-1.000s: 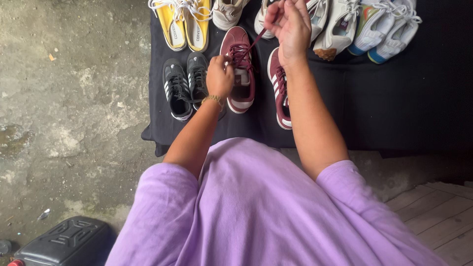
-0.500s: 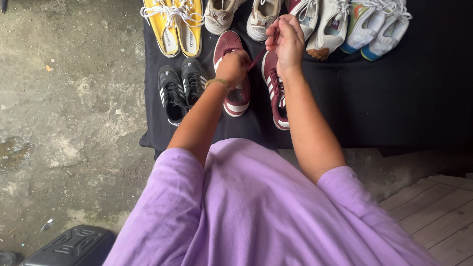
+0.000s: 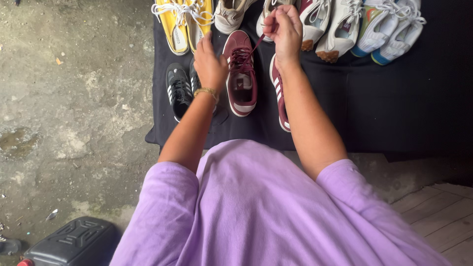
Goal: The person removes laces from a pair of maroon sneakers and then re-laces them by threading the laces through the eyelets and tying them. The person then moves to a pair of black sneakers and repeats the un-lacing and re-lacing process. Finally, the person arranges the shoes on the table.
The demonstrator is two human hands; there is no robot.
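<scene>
A maroon sneaker point(image 3: 241, 74) with white stripes lies on a black cloth point(image 3: 394, 103). My right hand point(image 3: 283, 28) is raised above it and pinches its maroon lace point(image 3: 254, 47), which runs taut down to the shoe. My left hand point(image 3: 209, 64) rests at the shoe's left side, fingers curled near the laces; whether it grips a lace is hidden. The second maroon sneaker point(image 3: 278, 96) lies on its side under my right forearm.
A black sneaker pair point(image 3: 178, 89) sits left of the maroon shoe. Yellow sneakers point(image 3: 185, 22) and several white and pale sneakers point(image 3: 354, 27) line the cloth's far edge. Rough concrete floor lies to the left, with a black plastic case point(image 3: 74, 242) at bottom left.
The view has shifted slightly. My right hand has kept the lace pulled up; my left hand has moved from the shoe's top down to its left side.
</scene>
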